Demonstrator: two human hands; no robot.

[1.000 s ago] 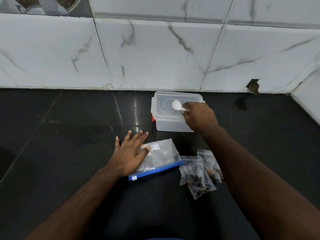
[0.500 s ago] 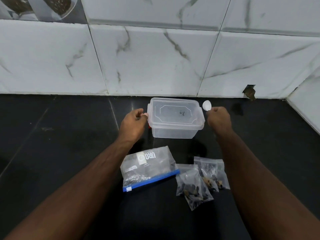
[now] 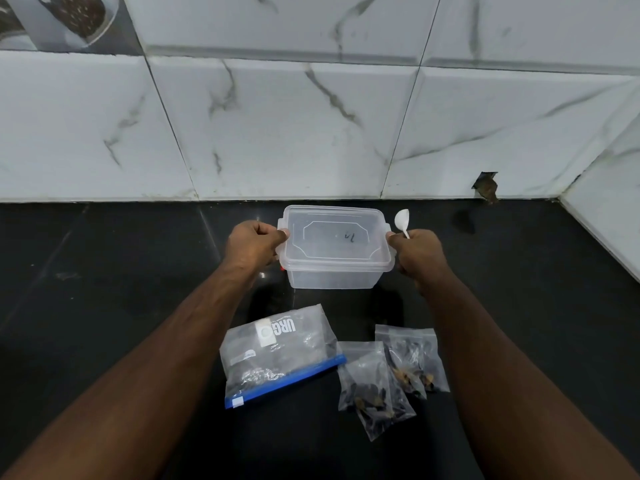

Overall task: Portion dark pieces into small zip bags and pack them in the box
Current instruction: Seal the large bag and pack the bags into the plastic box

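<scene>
A clear plastic box (image 3: 332, 275) with its lid (image 3: 334, 237) on stands on the black counter near the wall. My left hand (image 3: 254, 245) grips the lid's left latch. My right hand (image 3: 417, 252) grips the right latch while also holding a white plastic spoon (image 3: 402, 220) that sticks up. In front of the box lies a large zip bag (image 3: 277, 351) with a blue seal and a few dark pieces inside. To its right lie two small zip bags (image 3: 372, 386) (image 3: 414, 358) filled with dark pieces.
The white marble-tiled wall (image 3: 311, 126) rises just behind the box, with a side wall (image 3: 609, 216) closing in at the right. A broken hole (image 3: 486, 187) shows at the wall's base. The black counter (image 3: 104, 289) extends to the left.
My left hand left the large bag and moved up to the lid's left latch. My right hand carried the spoon off the lid to the right latch.
</scene>
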